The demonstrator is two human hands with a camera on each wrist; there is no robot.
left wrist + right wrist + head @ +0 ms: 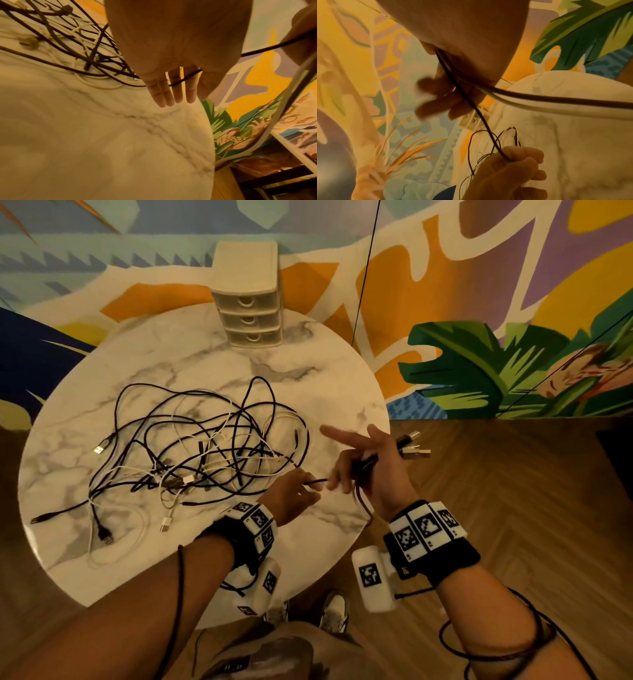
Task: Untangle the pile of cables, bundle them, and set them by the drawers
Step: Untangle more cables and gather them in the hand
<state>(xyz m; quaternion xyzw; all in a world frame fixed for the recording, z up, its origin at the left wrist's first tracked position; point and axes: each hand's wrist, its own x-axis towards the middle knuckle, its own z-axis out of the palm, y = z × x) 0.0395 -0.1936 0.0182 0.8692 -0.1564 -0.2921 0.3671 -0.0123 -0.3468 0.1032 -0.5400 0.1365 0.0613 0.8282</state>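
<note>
A tangle of black and white cables (191, 446) lies on the round marble table (191, 350). The small cream set of drawers (251, 313) stands at the table's far edge. My right hand (363, 460) hovers over the table's right rim, index finger stretched out. It grips a few gathered cable ends, whose plugs (412, 444) stick out to the right. A black cable (317, 481) runs from that hand to my left hand (299, 491), which pinches it between thumb and forefinger (518, 154). Beyond the left hand the cable leads back into the tangle.
Loose plugs lie at the pile's near-left side (106, 537). The table edge (373, 501) passes right under my hands, with wooden floor (513, 508) beyond. My shoes (334, 611) show below the table. A painted wall (479, 285) rises behind the drawers.
</note>
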